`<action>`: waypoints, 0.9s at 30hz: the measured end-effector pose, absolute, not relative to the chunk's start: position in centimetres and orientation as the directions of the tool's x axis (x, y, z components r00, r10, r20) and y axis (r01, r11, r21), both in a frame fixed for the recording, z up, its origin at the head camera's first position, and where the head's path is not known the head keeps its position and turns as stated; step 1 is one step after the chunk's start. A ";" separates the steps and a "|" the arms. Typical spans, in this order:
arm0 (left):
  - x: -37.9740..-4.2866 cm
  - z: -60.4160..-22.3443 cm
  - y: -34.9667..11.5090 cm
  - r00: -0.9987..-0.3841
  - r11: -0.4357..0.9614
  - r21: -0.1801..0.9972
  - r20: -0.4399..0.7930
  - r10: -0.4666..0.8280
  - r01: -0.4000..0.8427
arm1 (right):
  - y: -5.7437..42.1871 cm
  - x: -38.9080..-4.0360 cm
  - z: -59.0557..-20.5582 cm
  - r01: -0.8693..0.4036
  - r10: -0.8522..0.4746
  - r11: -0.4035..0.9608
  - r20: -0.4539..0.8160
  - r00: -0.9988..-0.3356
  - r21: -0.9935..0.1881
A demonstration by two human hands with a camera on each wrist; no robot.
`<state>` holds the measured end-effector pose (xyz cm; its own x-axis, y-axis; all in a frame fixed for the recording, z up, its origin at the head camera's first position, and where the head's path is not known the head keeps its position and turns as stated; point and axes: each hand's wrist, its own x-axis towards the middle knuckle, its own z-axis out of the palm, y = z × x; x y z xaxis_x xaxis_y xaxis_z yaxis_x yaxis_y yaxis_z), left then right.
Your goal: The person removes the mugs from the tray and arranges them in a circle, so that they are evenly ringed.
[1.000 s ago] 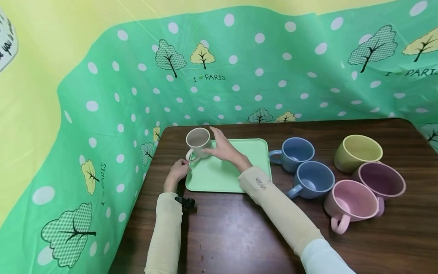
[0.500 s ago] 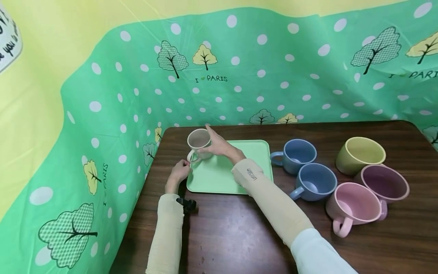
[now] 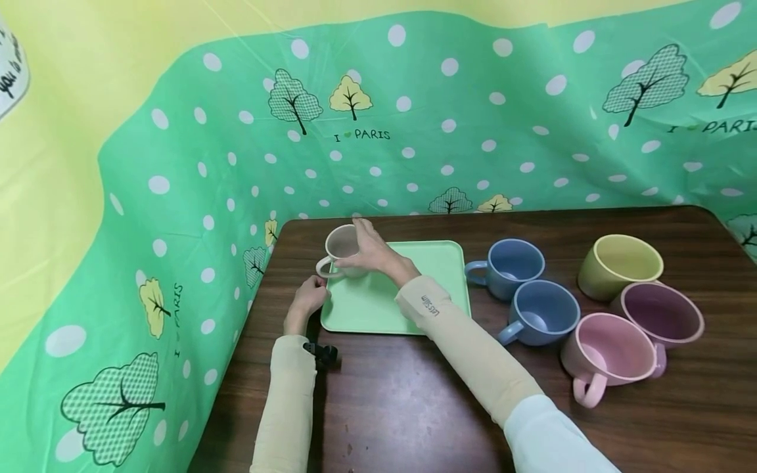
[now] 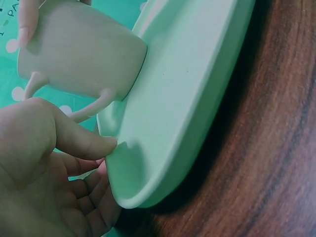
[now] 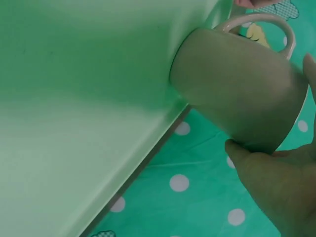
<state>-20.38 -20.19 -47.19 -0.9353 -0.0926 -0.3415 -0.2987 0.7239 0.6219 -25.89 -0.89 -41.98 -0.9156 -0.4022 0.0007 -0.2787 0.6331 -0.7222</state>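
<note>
A beige mug point(image 3: 341, 243) stands upright in the far left corner of the light green tray point(image 3: 378, 309), its handle pointing left. My right hand point(image 3: 376, 253) holds the mug near its rim, thumb on one side and fingers on the other; the right wrist view shows the mug's wall point(image 5: 237, 89) beside the hand. At the tray's left edge, my left hand point(image 3: 307, 299) pinches the rim. In the left wrist view the thumb point(image 4: 94, 140) lies on top of that rim, the other fingers are below it, and the mug handle is close by.
Right of the tray stand two blue mugs point(image 3: 514, 268). Farther right, a yellow-green mug point(image 3: 618, 266), a purple mug point(image 3: 662, 314) and a pink mug point(image 3: 609, 351) are grouped closely on the dark wooden table point(image 3: 414, 407). A green dotted cloth point(image 3: 408, 125) hangs behind and at the left.
My right hand has closed in around the mug and turned it a little, so its handle swings from front-left towards the left. My left hand stays at the tray's edge.
</note>
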 end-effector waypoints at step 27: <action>-20.3 -47.2 -20.3 -0.922 0.705 0.629 -0.374 -0.094 -0.327 | 0.9 -24.7 -40.6 -0.284 -0.335 0.746 0.029 -0.942 -0.602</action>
<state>-20.30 -20.29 -47.23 -0.9224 -0.0941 -0.3745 -0.3272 0.7054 0.6287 -24.70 0.92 -40.56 -0.9419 -0.3347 0.0289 -0.2837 0.7465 -0.6019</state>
